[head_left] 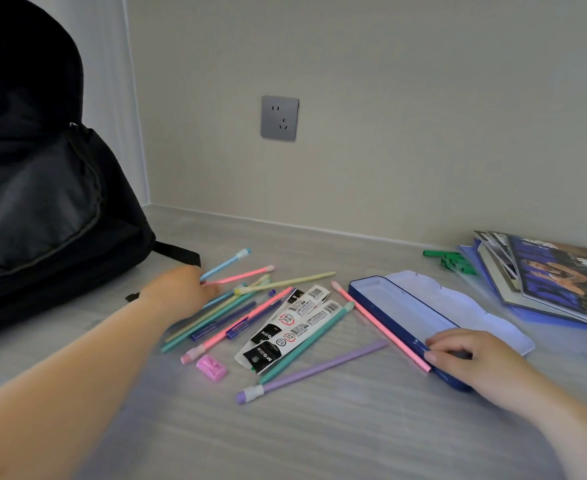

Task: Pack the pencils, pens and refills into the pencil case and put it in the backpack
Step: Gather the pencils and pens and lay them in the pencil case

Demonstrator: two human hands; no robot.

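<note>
Two pencils [231, 270] pinched in the left hand [181, 291] near the desk's rear edge may slip, while right hand [465, 358] fingers press the open pencil case [389, 299] steady.

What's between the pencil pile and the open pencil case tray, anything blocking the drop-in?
Nothing visible blocks it. The pencil case lies open with its tray bare; the right hand rests only on its near end. The left hand is already at the pencils.
</note>
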